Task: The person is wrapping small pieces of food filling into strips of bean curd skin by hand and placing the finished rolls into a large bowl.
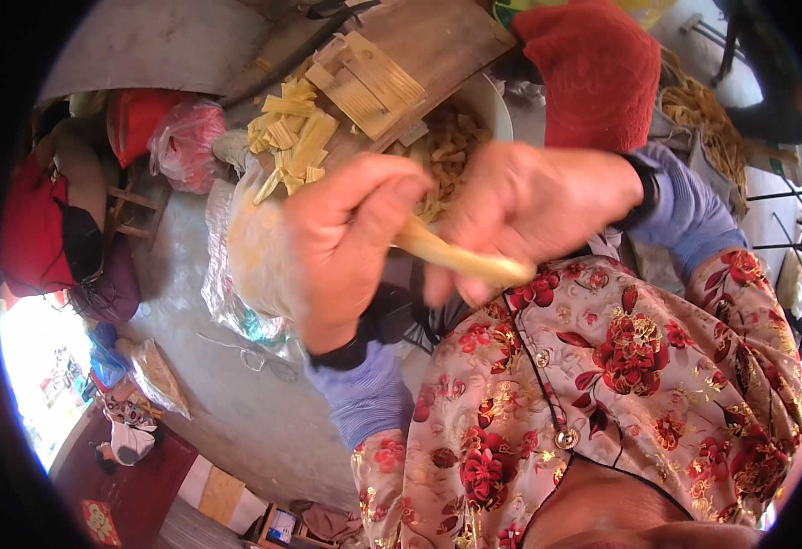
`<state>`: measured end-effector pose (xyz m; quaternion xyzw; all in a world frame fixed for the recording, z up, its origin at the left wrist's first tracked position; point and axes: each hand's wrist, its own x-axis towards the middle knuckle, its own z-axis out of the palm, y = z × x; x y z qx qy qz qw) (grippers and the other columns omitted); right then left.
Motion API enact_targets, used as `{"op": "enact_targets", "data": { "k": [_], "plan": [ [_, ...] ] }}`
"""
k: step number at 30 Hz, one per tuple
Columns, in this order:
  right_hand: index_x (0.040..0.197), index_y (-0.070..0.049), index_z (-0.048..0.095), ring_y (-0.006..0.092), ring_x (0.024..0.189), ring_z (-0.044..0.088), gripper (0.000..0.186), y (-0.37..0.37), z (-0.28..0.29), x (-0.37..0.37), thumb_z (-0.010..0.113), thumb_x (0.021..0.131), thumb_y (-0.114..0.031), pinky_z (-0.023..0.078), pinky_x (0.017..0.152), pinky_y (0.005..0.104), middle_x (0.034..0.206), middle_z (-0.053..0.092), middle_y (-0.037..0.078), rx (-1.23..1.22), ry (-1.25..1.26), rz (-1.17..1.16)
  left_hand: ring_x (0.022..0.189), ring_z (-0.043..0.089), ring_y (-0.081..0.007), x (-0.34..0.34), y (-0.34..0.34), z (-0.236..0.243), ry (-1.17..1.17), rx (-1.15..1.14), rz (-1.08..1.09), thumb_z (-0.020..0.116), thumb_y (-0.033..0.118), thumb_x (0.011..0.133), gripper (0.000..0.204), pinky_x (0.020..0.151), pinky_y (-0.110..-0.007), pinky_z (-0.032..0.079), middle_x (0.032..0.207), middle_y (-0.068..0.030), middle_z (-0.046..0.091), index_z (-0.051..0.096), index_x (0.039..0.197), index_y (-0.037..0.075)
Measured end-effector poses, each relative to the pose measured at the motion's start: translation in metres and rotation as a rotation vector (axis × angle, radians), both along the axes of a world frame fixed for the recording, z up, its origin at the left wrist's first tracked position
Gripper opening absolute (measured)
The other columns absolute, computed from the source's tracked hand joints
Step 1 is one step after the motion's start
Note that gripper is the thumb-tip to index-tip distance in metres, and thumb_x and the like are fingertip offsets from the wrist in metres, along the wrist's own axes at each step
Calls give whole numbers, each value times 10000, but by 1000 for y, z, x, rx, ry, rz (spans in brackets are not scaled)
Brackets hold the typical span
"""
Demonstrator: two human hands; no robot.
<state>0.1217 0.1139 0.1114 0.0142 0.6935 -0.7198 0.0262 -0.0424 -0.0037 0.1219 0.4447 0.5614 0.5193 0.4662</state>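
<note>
A pale yellow rolled strip (460, 256), its material hard to name, is held up in front of my chest. My left hand (351, 242) is closed round one end of it, thumb pressed against the curled fingers. My right hand (520, 201) is curled at the strip's other part, its blurred fingertips passing behind the strip. The strip's free end slants down to the right. Just beyond my hands, ribbed yellow sheets (369, 84) lie on a wooden board (451, 46). A heap of loose yellow strips (291, 133) sits at the board's left edge.
Under the board, a white tub (494, 102) holds several curled yellow pieces (451, 151). A red cloth (593, 78) is at the far right. Clear plastic bags (236, 256) lie left of my left hand. A pink bag (186, 142) and small wooden stool (135, 210) stand farther left.
</note>
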Motion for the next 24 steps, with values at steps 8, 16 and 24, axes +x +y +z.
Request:
{"op": "enact_targets", "data": {
  "k": [8, 16, 24],
  "plan": [
    [881, -98, 672, 246, 561, 631, 82, 18, -86, -18, 610, 830, -111, 485, 494, 330, 676, 651, 77, 785, 68, -946, 577, 381, -27, 40, 43, -89, -683, -81, 32, 513, 117, 920, 286, 484, -174, 301, 804, 34, 517, 499, 1203, 75],
    [901, -135, 674, 290, 647, 625, 137, 21, -114, -4, 620, 819, -230, 472, 532, 366, 635, 609, 80, 1127, -24, -811, 651, 469, -52, 28, 34, -156, -614, -236, -46, 539, 88, 912, 172, 514, -208, 377, 785, 11, 562, 598, 1073, 71],
    [1007, -9, 658, 100, 742, 584, 256, 7, -155, 4, 630, 893, -237, 477, 649, 250, 904, 647, -2, -844, -305, -618, 954, 578, -298, 35, 32, -143, 749, 210, 124, 544, -18, 795, 282, 829, -366, 450, 1001, -120, 637, 602, 1069, 12]
  ]
}}
